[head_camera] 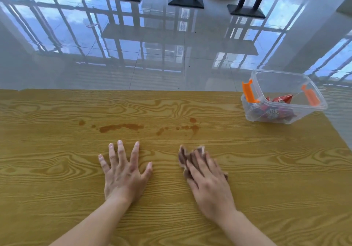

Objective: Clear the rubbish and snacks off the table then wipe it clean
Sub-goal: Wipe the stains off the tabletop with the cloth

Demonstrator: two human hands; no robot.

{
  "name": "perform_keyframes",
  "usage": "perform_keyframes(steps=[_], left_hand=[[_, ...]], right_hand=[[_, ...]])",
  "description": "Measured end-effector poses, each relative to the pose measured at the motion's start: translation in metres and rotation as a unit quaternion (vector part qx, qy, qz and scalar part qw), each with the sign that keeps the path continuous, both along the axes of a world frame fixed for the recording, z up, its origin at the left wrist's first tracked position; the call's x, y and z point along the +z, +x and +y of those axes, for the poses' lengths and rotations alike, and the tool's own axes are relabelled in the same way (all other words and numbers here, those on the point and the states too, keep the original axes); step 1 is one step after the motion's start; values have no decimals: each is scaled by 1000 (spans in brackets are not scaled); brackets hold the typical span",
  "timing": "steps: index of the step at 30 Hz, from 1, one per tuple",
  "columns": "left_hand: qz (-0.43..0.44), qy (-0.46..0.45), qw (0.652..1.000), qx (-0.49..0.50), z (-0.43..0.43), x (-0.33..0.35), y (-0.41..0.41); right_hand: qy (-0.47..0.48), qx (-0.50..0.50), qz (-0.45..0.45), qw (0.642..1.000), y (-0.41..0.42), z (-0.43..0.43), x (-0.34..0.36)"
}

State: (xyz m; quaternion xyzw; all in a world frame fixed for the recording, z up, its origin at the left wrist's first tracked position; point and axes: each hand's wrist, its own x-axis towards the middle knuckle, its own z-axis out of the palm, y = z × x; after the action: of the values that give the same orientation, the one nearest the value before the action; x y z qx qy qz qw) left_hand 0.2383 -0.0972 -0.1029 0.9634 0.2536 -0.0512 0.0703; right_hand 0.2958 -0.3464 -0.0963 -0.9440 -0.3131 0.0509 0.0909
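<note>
Brown cloth [183,157] lies under the flat right hand [208,182], left hand [123,173] spread empty on the table [57,169] (stains [122,127] beyond).

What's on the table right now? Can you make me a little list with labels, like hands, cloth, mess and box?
left hand: flat on the table, fingers spread, holding nothing
right hand: pressing flat on the cloth
cloth: brown, crumpled, under the right hand
mess: brown stains beyond both hands, not yet wiped
box: clear plastic, orange clips, at the far right of the table
inside the box: snack packets
</note>
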Motion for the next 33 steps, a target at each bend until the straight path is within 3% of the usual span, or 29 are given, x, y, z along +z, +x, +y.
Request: perform_keyframes(steps=[3, 5, 8, 10, 13, 15, 18, 21, 23, 28, 33], left_hand=[[-3, 3, 1000, 1, 1, -1, 1], [-7, 3, 1000, 1, 0, -3, 1], [-14, 3, 1000, 0, 1, -4, 0], [-14, 2, 1000, 0, 1, -3, 0], [-15, 1, 1000, 0, 0, -3, -1], [-18, 0, 1000, 2, 0, -3, 0], [-15, 5, 1000, 0, 0, -5, -1], [-29, 2, 1000, 4, 0, -5, 1], [-22, 3, 1000, 3, 0, -5, 0], [-33, 3, 999, 2, 0, -6, 0], [-35, 8, 999, 2, 0, -7, 0]], right_hand=[[27, 6, -7, 1000, 22, -23, -5], [20, -83, -34, 996, 78, -17, -12], [-9, -224, 13, 975, 138, 6, -15], [-7, -191, -4, 981, 125, 12, -16], [11, -5, -30, 999, 47, -3, -6], [11, 52, -9, 999, 33, -19, -4], [21, -78, -19, 997, 95, -9, -4], [13, -211, 36, 977, 157, 24, 0], [-8, -186, 53, 981, 156, 33, 3], [-17, -46, 12, 999, 48, -6, 2], [-5, -201, 36, 979, 135, 14, -2]])
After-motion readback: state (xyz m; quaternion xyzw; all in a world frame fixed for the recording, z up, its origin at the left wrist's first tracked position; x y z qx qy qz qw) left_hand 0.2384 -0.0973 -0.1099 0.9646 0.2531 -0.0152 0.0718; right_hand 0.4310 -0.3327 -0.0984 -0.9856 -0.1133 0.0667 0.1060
